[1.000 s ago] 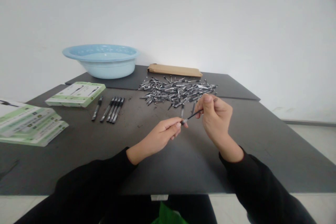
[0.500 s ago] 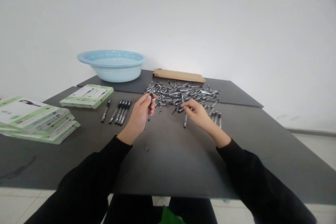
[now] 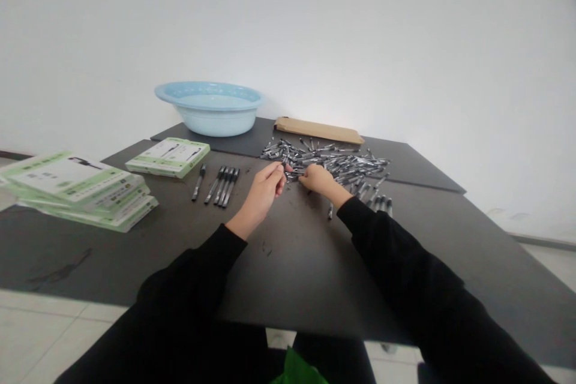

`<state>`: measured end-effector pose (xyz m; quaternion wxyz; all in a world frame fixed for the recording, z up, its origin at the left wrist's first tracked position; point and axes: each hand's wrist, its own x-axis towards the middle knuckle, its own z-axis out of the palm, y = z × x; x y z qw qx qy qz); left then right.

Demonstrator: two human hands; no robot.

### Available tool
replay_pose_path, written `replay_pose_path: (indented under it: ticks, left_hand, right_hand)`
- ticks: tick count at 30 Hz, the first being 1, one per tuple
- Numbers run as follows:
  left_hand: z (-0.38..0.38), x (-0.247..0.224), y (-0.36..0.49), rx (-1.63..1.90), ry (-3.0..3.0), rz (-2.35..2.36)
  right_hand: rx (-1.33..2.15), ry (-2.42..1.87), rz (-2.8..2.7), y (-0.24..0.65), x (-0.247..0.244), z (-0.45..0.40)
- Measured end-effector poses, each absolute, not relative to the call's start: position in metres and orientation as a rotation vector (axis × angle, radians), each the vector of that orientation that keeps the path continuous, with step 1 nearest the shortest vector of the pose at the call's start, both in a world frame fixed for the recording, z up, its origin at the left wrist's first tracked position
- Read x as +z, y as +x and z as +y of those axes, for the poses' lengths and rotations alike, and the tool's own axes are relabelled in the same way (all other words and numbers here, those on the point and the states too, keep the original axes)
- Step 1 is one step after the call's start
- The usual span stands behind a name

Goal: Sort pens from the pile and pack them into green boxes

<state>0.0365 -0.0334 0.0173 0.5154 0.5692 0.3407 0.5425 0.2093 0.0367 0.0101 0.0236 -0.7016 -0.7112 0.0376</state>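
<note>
My left hand (image 3: 266,187) is closed, thumb against fingers, around a black pen (image 3: 285,162), mostly hidden by the fingers. It hovers over the table just in front of a heap of loose pens (image 3: 337,162). My right hand (image 3: 318,179) reaches to the front edge of that heap, its fingers pinched together and pointing left. What lies between those fingertips is hidden. Left of my left hand, several capped pens (image 3: 222,186) lie side by side, with a single pen (image 3: 198,183) beside them. More pens (image 3: 382,204) lie in a row by my right sleeve.
A stack of green-and-white boxes (image 3: 85,192) stands at the left, with another such box (image 3: 168,156) behind it. Farther back are a light blue basin (image 3: 216,108) and a flat brown cardboard piece (image 3: 317,129) near the wall. The dark tabletop (image 3: 297,276) has small marks.
My right hand has left the pen it was touching on the table and moved forward and left to the heap's edge. My left hand still grips its pen. The view has shifted slightly.
</note>
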Motion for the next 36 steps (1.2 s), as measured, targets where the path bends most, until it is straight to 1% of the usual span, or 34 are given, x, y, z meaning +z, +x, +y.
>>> replay_pose_path:
  ticks: [10,16,20,23,25,27,32,36]
  left_hand:
    - [-0.036,0.018,0.038,1.261,1.389,0.843]
    - [-0.037,0.017,0.039,1.248,1.409,0.859]
    - [-0.038,0.016,0.040,1.238,1.407,0.869]
    - [-0.040,0.014,0.042,1.212,1.424,0.864]
    - [-0.045,0.011,0.046,1.167,1.433,0.846]
    - [-0.051,0.009,0.052,1.089,1.457,0.810]
    - [-0.070,0.003,0.065,0.848,1.624,0.693]
    - [-0.075,0.001,0.068,0.766,1.729,0.625]
  right_hand:
    - [0.125,-2.181,-2.239,0.199,0.011,0.034]
    - [0.148,-1.946,-2.337,0.198,0.022,0.012]
    - [0.190,-1.815,-2.160,0.211,0.036,-0.011]
    - [0.440,-1.662,-1.955,0.233,0.041,-0.032]
    - [0.687,-1.456,-1.794,0.250,0.039,-0.047]
    - [0.857,-1.256,-1.606,0.266,0.035,-0.062]
    - [1.058,-1.051,-1.160,0.288,0.024,-0.083]
    - [1.117,-1.008,-1.094,0.285,0.026,-0.088]
